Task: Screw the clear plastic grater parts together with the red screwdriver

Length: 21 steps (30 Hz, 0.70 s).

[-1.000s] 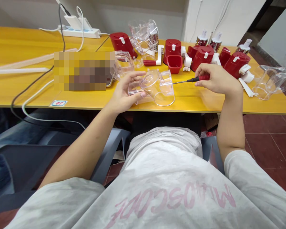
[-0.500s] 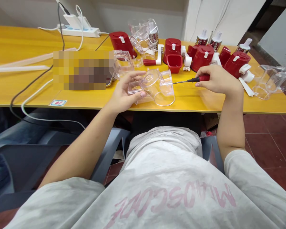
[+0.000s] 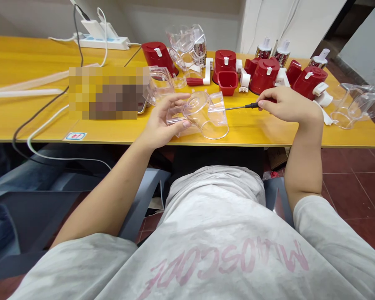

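My left hand [image 3: 168, 121] is closed around one end of a clear plastic housing [image 3: 217, 127], which lies on its side near the table's front edge. In my right hand [image 3: 284, 104] is a screwdriver [image 3: 251, 106] with a red and black handle, held level and pointing left. Its shaft reaches the right side of the clear housing; whether the tip sits inside the plastic I cannot tell. Most of the handle is covered by my fingers. Just behind the housing stands a small red square cup [image 3: 228, 83].
Several red bases [image 3: 264, 77] stand along the back, with white crank parts [image 3: 208, 71] and metal drums [image 3: 282, 52] among them. Other clear housings [image 3: 162, 83] lie left and right. A power strip [image 3: 103, 41] is at back left, and cables [image 3: 31, 141] hang over the front edge.
My right hand has shifted slightly and turned, its grip now covering more of the red handle. My left hand and the clear housing stay in nearly the same place.
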Each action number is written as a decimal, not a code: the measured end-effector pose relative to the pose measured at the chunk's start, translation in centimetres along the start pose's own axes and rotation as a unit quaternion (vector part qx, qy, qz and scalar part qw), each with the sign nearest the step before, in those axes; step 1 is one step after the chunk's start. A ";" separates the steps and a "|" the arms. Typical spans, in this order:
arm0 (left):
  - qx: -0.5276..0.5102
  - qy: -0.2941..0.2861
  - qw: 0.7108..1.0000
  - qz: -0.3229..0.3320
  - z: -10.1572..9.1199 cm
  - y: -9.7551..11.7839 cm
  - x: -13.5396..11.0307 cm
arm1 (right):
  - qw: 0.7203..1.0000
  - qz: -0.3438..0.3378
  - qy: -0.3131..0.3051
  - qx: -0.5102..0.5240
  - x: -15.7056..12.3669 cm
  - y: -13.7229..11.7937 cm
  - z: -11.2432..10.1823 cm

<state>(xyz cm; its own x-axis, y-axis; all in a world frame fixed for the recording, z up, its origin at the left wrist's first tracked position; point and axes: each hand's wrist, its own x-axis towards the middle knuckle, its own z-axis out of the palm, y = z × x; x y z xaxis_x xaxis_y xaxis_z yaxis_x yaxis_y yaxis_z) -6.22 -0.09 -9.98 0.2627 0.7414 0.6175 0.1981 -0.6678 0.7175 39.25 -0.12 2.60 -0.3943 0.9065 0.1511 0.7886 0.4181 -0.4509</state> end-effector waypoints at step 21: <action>-0.006 -0.040 0.999 -0.003 -0.7 -0.2 0.0 | 0.998 -0.001 -0.013 0.060 0.0 0.7 -0.3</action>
<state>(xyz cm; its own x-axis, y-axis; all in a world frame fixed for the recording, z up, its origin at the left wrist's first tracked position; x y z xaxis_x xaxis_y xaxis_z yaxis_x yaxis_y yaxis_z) -6.91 0.06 -9.94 0.3358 0.7371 0.5864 0.1885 -0.6626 0.7249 39.91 0.13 2.54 -0.4087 0.9033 0.1302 0.7268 0.4085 -0.5522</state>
